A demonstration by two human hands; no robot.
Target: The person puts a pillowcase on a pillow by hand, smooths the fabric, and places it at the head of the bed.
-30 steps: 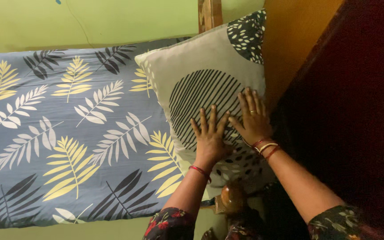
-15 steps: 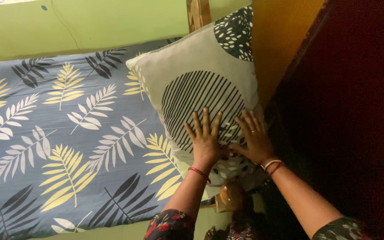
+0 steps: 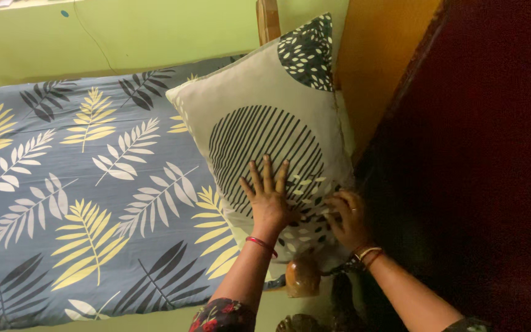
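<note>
Fingers (image 3: 264, 174) of the left hand (image 3: 270, 200) are spread flat on the pillow (image 3: 265, 123), holding nothing. The right hand (image 3: 346, 218) is curled at the pillow's near corner; whether cloth is pinched cannot be told. The pillow's length runs away from both hands.

A large square pillow (image 3: 265, 117) in a pale grey cover lies at the head end of the bed, tilted with 1 corner toward the wall. Its print shows 1 big circle of dark stripes, a dark leafy patch at the top corner, and scattered dark leaves along its lower edge.
</note>
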